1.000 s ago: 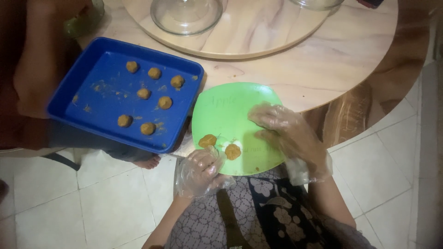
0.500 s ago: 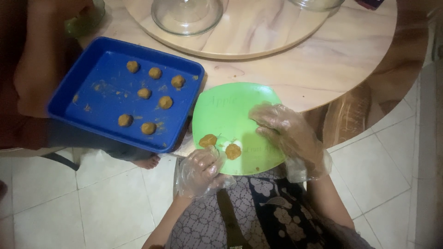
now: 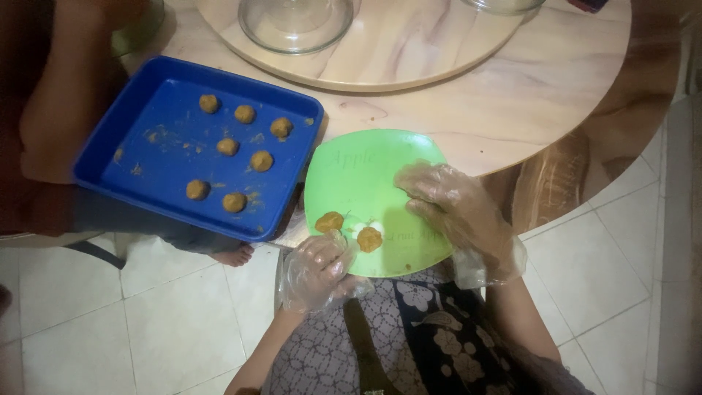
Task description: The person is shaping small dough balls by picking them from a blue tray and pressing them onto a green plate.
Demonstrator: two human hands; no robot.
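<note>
- Hands first: the right hand point(image 3: 457, 212), in a clear plastic glove, lies loosely curled and palm down on the green plate point(image 3: 351, 183); whether it grips the rim cannot be told. The left hand point(image 3: 318, 269), also gloved, cups the near edge with fingers bent, holding no ball.
- Round wooden table point(image 3: 512, 110): carries the plate, which overhangs its edge above the lap.
- Blue tray point(image 3: 153, 175): holds seven brown dough balls point(image 3: 261, 160), spaced apart.
- Plate contents: two dough balls point(image 3: 369, 238) lie just beside the left fingertips.
- Change: almost none over the last second; both hands keep position, so work appears paused.
- Hidden: glass bowl point(image 3: 296, 22) is cropped; a white scrap between the two balls is unclear.
</note>
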